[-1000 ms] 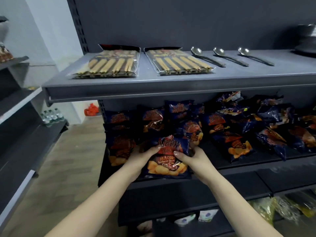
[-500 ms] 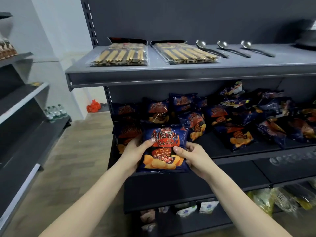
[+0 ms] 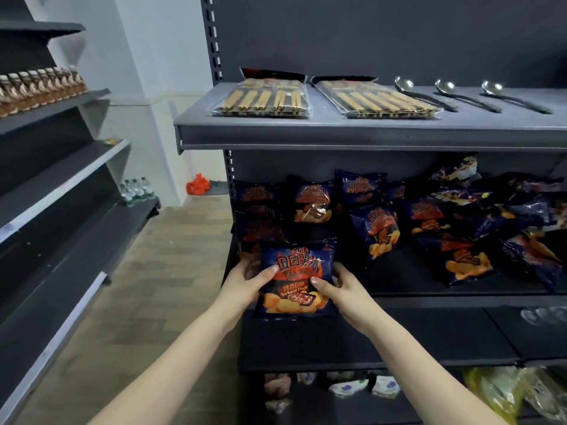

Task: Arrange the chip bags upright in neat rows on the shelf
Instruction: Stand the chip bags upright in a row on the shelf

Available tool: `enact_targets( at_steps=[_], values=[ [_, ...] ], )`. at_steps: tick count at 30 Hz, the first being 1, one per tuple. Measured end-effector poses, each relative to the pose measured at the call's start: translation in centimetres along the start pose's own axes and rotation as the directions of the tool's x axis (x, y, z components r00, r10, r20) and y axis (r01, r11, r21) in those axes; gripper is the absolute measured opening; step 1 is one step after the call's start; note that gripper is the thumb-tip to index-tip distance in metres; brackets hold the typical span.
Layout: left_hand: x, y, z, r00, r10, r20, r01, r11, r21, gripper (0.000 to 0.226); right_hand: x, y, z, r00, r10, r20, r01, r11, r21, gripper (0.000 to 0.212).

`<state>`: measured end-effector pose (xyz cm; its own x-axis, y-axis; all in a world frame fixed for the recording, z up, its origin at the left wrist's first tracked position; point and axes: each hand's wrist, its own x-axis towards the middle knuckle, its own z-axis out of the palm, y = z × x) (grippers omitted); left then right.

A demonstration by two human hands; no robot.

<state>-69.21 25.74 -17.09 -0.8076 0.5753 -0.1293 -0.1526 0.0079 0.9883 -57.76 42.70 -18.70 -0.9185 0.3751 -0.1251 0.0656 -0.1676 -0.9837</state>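
Observation:
A dark blue barbecue chip bag [image 3: 296, 279] stands upright at the front left of the dark middle shelf [image 3: 429, 297]. My left hand [image 3: 245, 279] grips its left edge, thumb across the front. My right hand [image 3: 339, 285] grips its right edge the same way. Behind it, several matching bags [image 3: 313, 199] stand upright along the back left. To the right, more bags [image 3: 466, 259] lie tilted and heaped in a loose pile.
The grey shelf above [image 3: 352, 136] overhangs the chip bags and carries two chopstick packs [image 3: 264, 98] and three spoons [image 3: 466, 95]. Lower shelves hold small packets [image 3: 346, 388]. A second rack [image 3: 52, 185] with jars and water bottles stands left across a wood-floor aisle.
Both hands have carried the held bag leftward along the shelf front, toward its left end. The camera view has shifted left as well.

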Motion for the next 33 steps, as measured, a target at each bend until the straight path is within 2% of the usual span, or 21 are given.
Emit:
enact_targets(
  at_steps=[3,8,16,18,21,23,26,30,33],
  values=[
    [-0.2,-0.9,-1.5,0.997,-0.029,-0.071,0.028,1.0,-0.002,0.038,1.0,1.2,1.0,1.0,0.026,0.001,-0.026,0.999,-0.024,0.051],
    [0.2,-1.6,-3.5,0.982,0.018,-0.188,-0.012,0.999,0.035,0.03,3.3,2.5,3.4,0.999,0.049,-0.003,-0.049,0.994,-0.094,0.039],
    [0.3,-2.4,-5.0,0.979,0.084,-0.187,-0.039,0.971,0.235,0.042,6.2,2.8,6.3,0.995,-0.011,-0.1,-0.008,0.982,-0.19,0.039],
    [0.6,-2.8,-5.1,0.979,0.101,-0.178,-0.036,0.943,0.332,0.043,6.7,2.6,6.3,0.991,-0.033,-0.126,0.002,0.97,-0.241,0.037],
    [1.0,-3.4,-5.1,0.977,0.102,-0.188,-0.003,0.885,0.466,0.06,7.2,2.5,6.2,0.982,-0.085,-0.168,0.005,0.905,-0.425,0.041],
    [1.2,-3.5,-4.8,0.97,0.113,-0.215,0.014,0.858,0.514,0.059,7.5,2.8,5.9,0.969,-0.141,-0.204,0.009,0.842,-0.54,0.055],
    [1.7,-3.3,-4.3,0.968,0.155,-0.198,-0.013,0.816,0.578,0.053,7.5,3.3,6.1,0.971,-0.145,-0.188,0.026,0.852,-0.523,0.069],
    [2.5,-3.7,-4.1,0.986,0.117,-0.119,-0.02,0.789,0.614,0.06,7.3,3.5,7.0,0.993,-0.08,-0.082,0.039,0.908,-0.418,0.063],
    [2.7,-3.7,-4.2,0.991,0.078,-0.108,0.004,0.795,0.607,0.061,7.5,3.3,7.4,0.996,-0.05,-0.074,0.016,0.913,-0.408,0.064]
  ],
)
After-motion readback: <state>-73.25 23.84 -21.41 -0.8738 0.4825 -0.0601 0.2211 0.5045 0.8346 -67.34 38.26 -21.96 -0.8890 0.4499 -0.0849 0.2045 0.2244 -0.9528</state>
